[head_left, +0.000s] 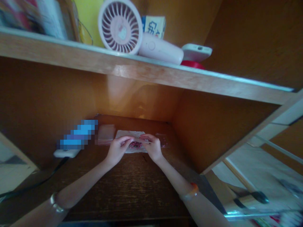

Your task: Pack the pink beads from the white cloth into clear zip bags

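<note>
Both hands meet over a white sheet (131, 150) lying on the dark wooden desk. On the sheet sits a pile of small red and dark pieces (136, 145). My left hand (119, 148) pinches one side of a thin, pale item (138, 139), and my right hand (153, 147) pinches its other side. What exactly this item is cannot be made out. To the left of the sheet is a stack of pale, clear packets (106, 134). A clear bag with small reddish bits (163, 141) lies to the right.
A white power strip (66, 153) with a dark cable stands at the left, beside a pixelated blue area. Overhead, a shelf edge (142, 71) crosses the view, carrying a pink fan (120, 28), a small box (155, 26) and a phone (196, 52). Wooden side walls enclose the space.
</note>
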A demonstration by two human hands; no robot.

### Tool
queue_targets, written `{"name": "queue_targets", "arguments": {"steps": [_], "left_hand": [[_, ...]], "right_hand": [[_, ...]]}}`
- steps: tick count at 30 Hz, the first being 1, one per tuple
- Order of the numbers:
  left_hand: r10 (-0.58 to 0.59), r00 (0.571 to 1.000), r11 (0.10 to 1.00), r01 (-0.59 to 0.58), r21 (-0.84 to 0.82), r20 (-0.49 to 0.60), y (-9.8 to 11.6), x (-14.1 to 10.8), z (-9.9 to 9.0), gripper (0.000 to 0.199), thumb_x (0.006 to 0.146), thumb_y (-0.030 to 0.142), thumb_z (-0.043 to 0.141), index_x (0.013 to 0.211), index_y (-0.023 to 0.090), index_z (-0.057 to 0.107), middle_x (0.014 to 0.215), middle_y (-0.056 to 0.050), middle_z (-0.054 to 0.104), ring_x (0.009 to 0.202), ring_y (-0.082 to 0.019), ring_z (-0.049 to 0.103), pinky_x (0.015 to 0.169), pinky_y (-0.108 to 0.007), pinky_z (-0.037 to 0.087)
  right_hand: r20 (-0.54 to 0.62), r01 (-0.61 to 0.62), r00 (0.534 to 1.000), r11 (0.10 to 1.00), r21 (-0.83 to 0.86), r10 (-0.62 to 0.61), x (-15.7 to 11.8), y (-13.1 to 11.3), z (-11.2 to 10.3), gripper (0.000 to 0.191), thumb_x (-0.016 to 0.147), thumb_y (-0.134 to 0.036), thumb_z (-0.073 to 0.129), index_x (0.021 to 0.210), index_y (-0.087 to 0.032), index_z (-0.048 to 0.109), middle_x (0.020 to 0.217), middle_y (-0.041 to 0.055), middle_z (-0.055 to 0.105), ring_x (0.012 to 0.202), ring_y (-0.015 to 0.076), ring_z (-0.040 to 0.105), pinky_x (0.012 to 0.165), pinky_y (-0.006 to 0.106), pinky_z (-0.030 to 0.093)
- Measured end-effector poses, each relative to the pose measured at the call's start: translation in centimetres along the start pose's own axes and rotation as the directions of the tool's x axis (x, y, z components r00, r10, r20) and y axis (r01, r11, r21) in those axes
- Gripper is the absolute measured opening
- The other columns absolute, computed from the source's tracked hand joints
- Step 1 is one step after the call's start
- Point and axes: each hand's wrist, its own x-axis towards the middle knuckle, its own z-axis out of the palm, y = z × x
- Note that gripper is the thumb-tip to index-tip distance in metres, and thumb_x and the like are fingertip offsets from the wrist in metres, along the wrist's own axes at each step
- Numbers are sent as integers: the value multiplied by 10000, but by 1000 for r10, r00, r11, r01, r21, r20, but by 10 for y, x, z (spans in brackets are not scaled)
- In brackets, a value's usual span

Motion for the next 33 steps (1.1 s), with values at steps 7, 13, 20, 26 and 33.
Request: {"name": "queue_targets", "arguments": {"steps": [7, 13, 20, 26, 33], "left_hand": [[9, 1000, 1000, -9, -5, 3, -1, 1, 0, 179, 803, 299, 561, 865, 180, 679, 900, -41, 714, 834, -180, 664, 759, -288, 539], [12, 1000, 999, -12, -30, 12, -4, 0, 1, 163, 793, 281, 574, 872, 178, 672, 916, -48, 710, 849, -179, 663, 769, -296, 545], [24, 1000, 1000, -24, -20, -19, -3, 1, 1, 153, 792, 299, 581, 824, 174, 664, 847, -40, 707, 782, -173, 662, 727, -287, 549], [6, 998, 999, -8, -45, -60, -5, 3, -1, 139, 778, 290, 584, 838, 182, 646, 858, -38, 697, 783, -171, 654, 713, -289, 541], [-13, 999, 999, 11, -49, -42, -4, 1, -1, 198, 788, 331, 577, 917, 185, 613, 907, -52, 673, 840, -183, 639, 764, -314, 504]], "right_hand": [[-12, -11, 1000, 998, -62, 10, 1, -1, 0, 71, 700, -220, 641, 739, -168, 668, 742, 36, 686, 672, 175, 617, 642, 280, 483], [2, 34, 999, 993, -113, -34, -1, -4, 1, 75, 714, -217, 636, 659, -167, 630, 646, 17, 640, 574, 142, 547, 557, 249, 416], [34, 73, 997, 985, -155, -68, -2, -3, 1, 184, 717, -117, 569, 855, -189, 667, 874, 45, 689, 804, 188, 618, 726, 306, 466], [33, 45, 999, 997, -57, -43, 2, 7, -1, 143, 731, -167, 585, 849, -172, 666, 852, 51, 693, 811, 195, 626, 760, 322, 465], [25, 19, 999, 1000, -2, -19, 0, -1, 2, 133, 723, -183, 561, 823, -184, 648, 771, 31, 668, 713, 172, 613, 613, 268, 460]]}}
